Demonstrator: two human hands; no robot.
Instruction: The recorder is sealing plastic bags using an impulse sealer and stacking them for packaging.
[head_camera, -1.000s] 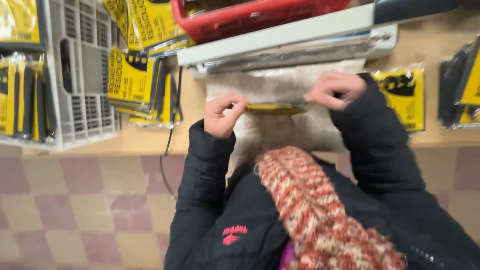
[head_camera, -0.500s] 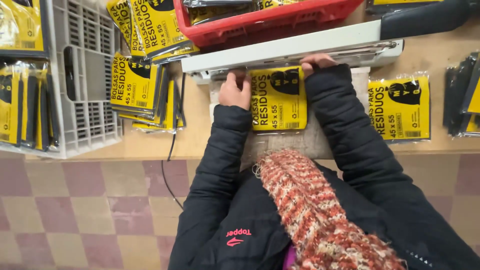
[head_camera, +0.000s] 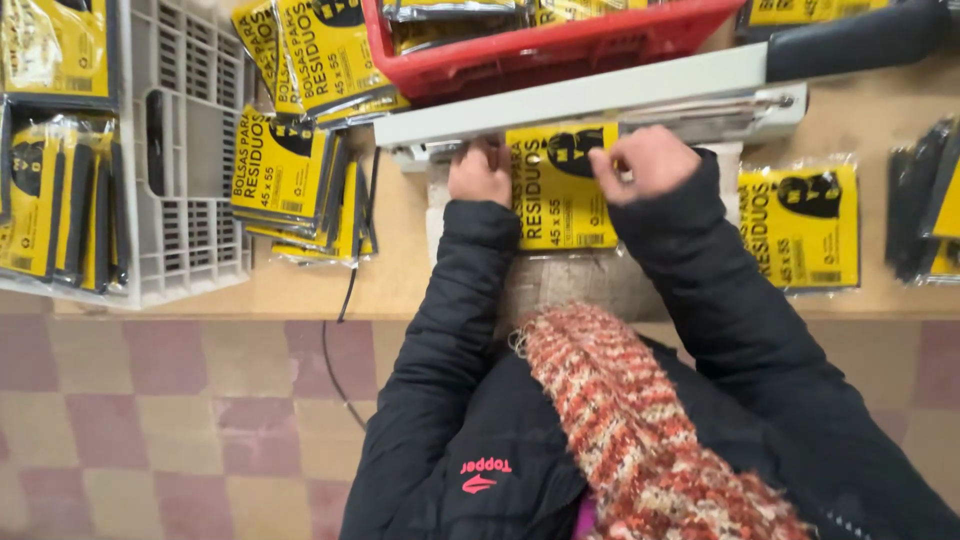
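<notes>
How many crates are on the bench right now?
2: a grey crate at the left edge holding yellow packets, and a red crate at the top centre behind the sealer bar. Others may lie outside view.

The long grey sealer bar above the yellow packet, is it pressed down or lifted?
Down, it seems. The long grey sealer bar lies flat across the top edge of the yellow plastic packet, held by left hand and right hand.

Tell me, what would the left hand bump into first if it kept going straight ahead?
Probably the long grey metal bar of the sealing machine: the left hand already reaches its edge, beside the yellow plastic packet.
</notes>
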